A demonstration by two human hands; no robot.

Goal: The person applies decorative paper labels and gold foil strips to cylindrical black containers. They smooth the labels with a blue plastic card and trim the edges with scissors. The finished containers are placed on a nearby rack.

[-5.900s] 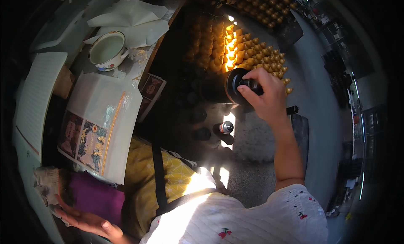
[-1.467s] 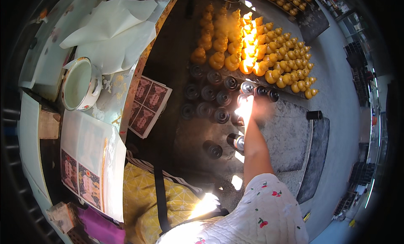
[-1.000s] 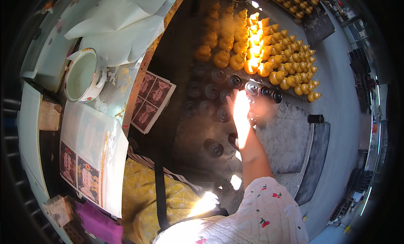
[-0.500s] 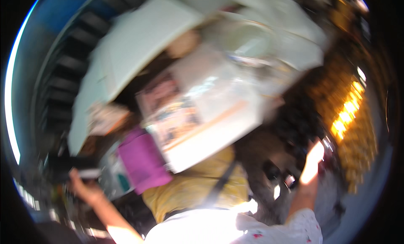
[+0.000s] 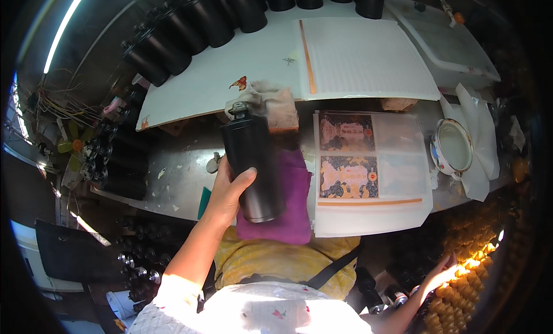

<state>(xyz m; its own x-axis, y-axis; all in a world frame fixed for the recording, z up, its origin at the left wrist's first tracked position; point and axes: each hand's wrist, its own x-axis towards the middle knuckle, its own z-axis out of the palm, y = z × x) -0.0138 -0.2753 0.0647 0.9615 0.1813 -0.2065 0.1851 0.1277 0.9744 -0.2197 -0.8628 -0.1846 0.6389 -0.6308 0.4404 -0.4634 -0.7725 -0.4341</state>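
My left hand (image 5: 227, 190) is wrapped round a matte black bottle (image 5: 253, 167), its thumb across the side. Slightly tilted, the bottle has its narrow threaded neck pointing away from me. Beneath it, a folded purple cloth (image 5: 296, 201) hangs over the table's near edge. Just past the bottle sits a whitish block-like pad or stack (image 5: 279, 106). Far to the right and low, my right hand (image 5: 440, 272) reaches beside rows of bumpy, sunlit yellow-gold things (image 5: 464, 291). Glare hides its fingertips, and whether it touches them is unclear.
Transfer-like sheets with printed labels (image 5: 348, 155) lie right of the cloth. An enamel basin (image 5: 455, 146) stands farther right. Black bottles line the raised white board (image 5: 219, 63) and fill the left side (image 5: 118, 161). A lidded clear tub (image 5: 446, 46) is at the back right.
The view has swung and steadied from a blur. My left hand has come from the far left to the middle, with the black bottle now plain in it. My right hand remains out to the right.
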